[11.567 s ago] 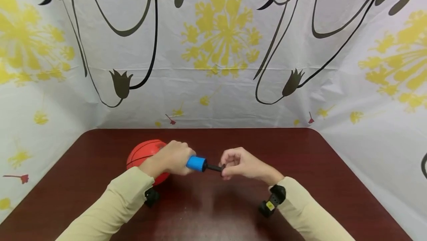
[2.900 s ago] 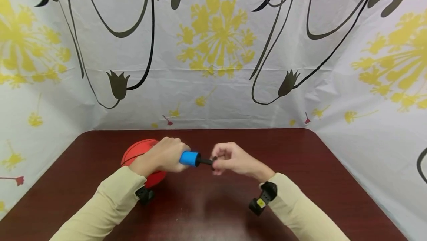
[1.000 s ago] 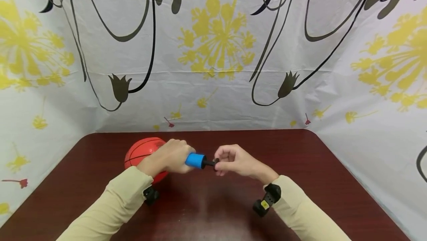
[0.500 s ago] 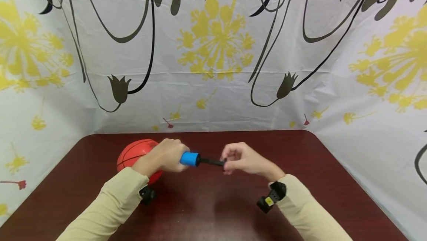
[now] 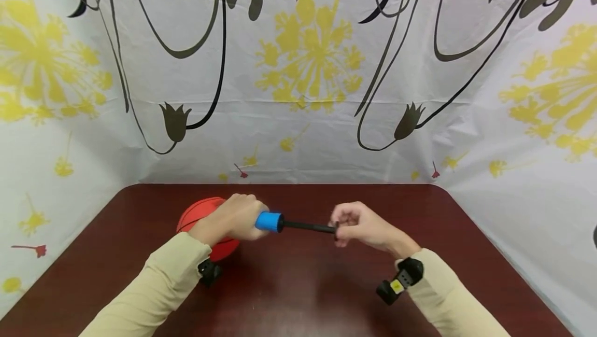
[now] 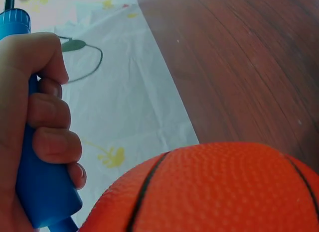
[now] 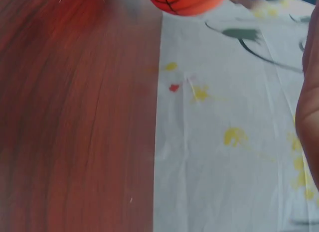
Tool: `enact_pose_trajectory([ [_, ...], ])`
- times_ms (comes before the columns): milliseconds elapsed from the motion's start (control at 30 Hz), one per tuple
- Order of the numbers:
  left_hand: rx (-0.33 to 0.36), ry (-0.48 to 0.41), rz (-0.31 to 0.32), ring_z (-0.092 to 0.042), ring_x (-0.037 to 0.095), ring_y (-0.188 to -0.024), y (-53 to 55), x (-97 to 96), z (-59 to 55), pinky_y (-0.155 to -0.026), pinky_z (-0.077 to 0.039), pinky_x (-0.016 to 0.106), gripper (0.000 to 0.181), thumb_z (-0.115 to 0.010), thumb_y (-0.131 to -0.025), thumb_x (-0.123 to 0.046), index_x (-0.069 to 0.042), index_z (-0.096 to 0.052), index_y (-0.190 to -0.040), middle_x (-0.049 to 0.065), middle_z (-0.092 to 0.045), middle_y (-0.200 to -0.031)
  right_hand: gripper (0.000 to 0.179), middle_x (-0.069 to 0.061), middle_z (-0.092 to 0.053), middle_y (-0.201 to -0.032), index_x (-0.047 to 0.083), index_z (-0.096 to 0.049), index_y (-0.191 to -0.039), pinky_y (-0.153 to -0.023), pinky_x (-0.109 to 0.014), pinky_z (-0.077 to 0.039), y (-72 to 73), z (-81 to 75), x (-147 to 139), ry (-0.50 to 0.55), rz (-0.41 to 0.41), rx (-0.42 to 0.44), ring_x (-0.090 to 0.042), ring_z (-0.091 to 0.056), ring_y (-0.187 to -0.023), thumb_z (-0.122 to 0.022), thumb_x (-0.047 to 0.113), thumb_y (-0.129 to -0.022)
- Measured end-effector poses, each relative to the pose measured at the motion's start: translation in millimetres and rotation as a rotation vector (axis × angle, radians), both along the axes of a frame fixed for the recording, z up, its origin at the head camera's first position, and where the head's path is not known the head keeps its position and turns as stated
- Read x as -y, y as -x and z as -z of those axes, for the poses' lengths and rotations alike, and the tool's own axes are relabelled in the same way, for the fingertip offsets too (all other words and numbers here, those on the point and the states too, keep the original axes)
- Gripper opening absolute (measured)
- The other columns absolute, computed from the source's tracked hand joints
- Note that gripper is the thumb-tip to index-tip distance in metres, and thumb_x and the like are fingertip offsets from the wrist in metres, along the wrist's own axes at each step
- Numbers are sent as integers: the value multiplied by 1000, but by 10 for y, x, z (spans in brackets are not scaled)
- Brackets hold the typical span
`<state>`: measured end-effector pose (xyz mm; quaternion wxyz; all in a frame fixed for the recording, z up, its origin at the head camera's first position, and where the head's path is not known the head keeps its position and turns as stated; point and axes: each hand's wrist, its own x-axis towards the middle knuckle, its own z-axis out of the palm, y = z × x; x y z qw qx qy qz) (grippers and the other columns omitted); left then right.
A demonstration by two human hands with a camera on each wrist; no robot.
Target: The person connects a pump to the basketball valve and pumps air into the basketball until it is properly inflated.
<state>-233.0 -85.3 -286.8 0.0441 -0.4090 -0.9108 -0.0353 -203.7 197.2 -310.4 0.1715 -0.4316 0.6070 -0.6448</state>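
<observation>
My left hand (image 5: 240,216) grips the blue barrel of a hand pump (image 5: 269,221), its fingers wrapped round it in the left wrist view. From the barrel a long black rod runs right to my right hand (image 5: 361,224), which pinches the handle at its end with curled fingers. Behind and below my left hand is an orange-red basketball (image 5: 200,213), partly covered by that hand and forearm. Large in the left wrist view, the same basketball (image 6: 214,187) lies close to the pump's lower end. Whether the pump joins the ball is hidden.
A dark red-brown table (image 5: 298,285) spreads under both hands. White cloth (image 5: 298,140) with yellow flowers and dark stems hangs behind it and along both sides. Each wrist wears a black camera on a strap (image 5: 403,277).
Over the last second my right hand has moved right, drawing the black rod farther out of the blue barrel. Earlier frames show the rod at shorter lengths. My left hand keeps its grip.
</observation>
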Motion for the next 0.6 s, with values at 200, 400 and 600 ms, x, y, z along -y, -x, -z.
enact_pose_trajectory([
  [200,-14,16,-18,-42,9,-52,-12,42,4,-48,-36,26,17,-65,-69,-30,-16,-54,-68,-8,-45,-57,11,1,-62,-74,2,-53,-84,-54,-31,-50,-9,63,12,7,50,-24,-10,-62,-64,-61,9,-82],
  [400,-56,11,0,-40,8,-48,-41,-50,-14,-47,-34,25,20,-63,-70,-31,-17,-51,-63,-8,-41,-52,24,0,-63,-74,-13,-47,-84,-53,-45,-48,55,90,461,19,111,-122,-14,-63,-64,-61,7,-81],
  [600,-37,-2,27,-40,8,-48,-64,-93,-30,-46,-34,24,19,-63,-70,-30,-17,-51,-64,-8,-41,-52,21,-1,-63,-74,-10,-50,-84,-57,-42,-50,30,53,432,-30,123,-60,-14,-63,-64,-62,6,-80],
])
